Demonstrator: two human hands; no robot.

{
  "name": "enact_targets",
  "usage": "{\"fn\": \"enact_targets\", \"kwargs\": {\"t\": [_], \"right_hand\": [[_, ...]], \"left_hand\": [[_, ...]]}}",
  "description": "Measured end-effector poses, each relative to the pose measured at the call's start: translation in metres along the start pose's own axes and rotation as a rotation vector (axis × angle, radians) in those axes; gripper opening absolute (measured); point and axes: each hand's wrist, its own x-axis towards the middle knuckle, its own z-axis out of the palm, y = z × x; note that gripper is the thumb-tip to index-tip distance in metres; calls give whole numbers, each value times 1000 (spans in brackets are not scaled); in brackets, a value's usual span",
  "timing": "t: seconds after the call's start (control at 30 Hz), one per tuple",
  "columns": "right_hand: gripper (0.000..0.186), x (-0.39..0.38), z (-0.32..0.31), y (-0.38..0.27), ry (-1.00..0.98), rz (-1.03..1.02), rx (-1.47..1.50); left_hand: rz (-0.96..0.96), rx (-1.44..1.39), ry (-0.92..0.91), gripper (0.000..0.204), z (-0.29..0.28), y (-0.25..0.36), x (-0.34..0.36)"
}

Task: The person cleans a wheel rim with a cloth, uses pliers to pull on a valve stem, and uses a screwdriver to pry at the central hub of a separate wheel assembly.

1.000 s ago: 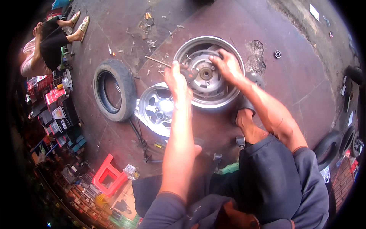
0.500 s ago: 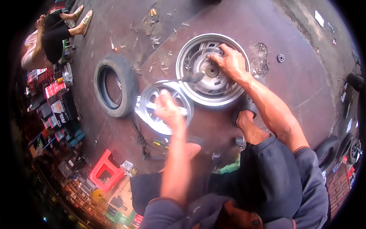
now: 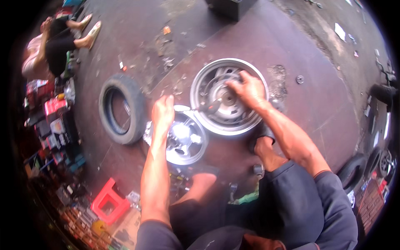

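A large silver wheel rim (image 3: 200, 89) lies flat on the floor ahead of me. My right hand (image 3: 250, 91) rests over its right side, thumb and forefinger spread apart above the hub. Left of it and nearer lies a smaller, shinier wheel rim (image 3: 205, 143), its edge close to the large one. My left hand (image 3: 162, 112) is at the smaller rim's upper left edge, fingers stretched upward and nothing visible in them. A tool with a dark handle (image 3: 213, 106) lies across the large rim's left part. Further left lies a worn black tyre (image 3: 139, 110).
A red plastic stool (image 3: 98, 203) lies at the lower left, near shelves of boxes. A seated person (image 3: 58, 54) is at the upper left. A small round part (image 3: 300, 79) lies right of the rims, a dark box (image 3: 231, 8) stands at the top, and tyres (image 3: 351, 171) line the right.
My left hand has moved left, from over the smaller rim's middle to its edge. My right hand stays on the large rim. The view has tilted, so the floor things appear lower.
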Motion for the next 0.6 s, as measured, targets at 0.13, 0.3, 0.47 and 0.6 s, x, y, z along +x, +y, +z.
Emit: {"fn": "enact_targets", "kwargs": {"t": [0.13, 0.3, 0.47, 0.6], "right_hand": [[48, 1, 3, 6, -51, 24, 111], [47, 37, -30, -27, -129, 64, 14], [47, 17, -1, -20, -86, -129, -17], [49, 15, -21, -22, -169, 81, 123]], "left_hand": [[193, 684, 69, 37, -61, 26, 53], [293, 177, 111, 30, -157, 129, 111], [173, -123, 165, 28, 12, -73, 19], [135, 184, 61, 37, -105, 20, 63]]}}
